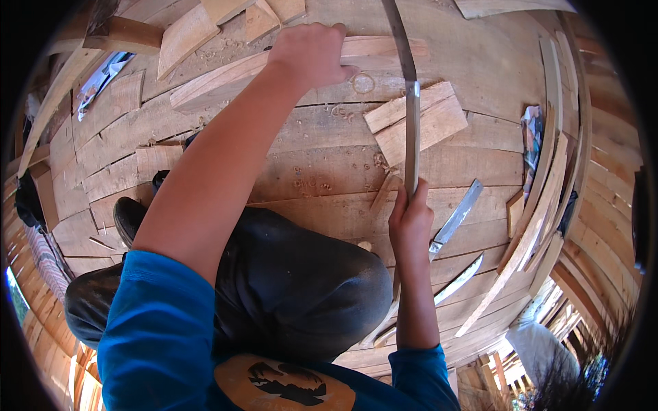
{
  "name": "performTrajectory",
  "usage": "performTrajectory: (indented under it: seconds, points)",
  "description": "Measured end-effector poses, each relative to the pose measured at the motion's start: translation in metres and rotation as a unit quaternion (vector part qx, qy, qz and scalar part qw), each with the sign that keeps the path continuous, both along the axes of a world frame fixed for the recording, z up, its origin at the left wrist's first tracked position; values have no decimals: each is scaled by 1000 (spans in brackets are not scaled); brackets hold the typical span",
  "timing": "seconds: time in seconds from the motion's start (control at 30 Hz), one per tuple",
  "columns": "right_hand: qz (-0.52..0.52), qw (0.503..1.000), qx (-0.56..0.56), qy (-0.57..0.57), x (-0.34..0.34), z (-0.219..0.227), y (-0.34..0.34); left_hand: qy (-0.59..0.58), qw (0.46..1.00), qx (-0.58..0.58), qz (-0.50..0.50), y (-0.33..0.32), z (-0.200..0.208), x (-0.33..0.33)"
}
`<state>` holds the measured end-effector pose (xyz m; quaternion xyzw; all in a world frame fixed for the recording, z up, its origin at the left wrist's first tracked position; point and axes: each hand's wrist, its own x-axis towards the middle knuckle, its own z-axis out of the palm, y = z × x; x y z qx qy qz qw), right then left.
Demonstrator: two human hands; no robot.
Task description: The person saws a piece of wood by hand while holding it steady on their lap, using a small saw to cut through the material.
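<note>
My left hand is closed over the top edge of a long, pale wooden plank at the far side. Its thumb sticks out to the right, and the fingertips are hidden behind the wood. My right hand is wrapped round the long, straight handle of a machete. The dark, narrow blade points away from me, crossing in front of the plank's right end and running past the top of the picture. Below the machete's handle lies a short, cracked wooden block on the floor.
Two knives, one straight and one curved, lie on the plank floor beside my right forearm. Long wooden strips lean at the right. Offcuts sit at the far left, and wood shavings are scattered about.
</note>
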<state>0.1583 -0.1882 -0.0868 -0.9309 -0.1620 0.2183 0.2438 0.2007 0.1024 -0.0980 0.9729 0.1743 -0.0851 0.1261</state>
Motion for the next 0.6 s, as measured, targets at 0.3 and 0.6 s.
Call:
performTrajectory:
  seconds: [0.3,0.6]
  points:
    - [1,1000,-27,-17,-8,10,-4,5,1000,22,4,5,-4,0]
    - [-29,999,-4,-18,-31,10,-22,24,999,27,10,9,2,3]
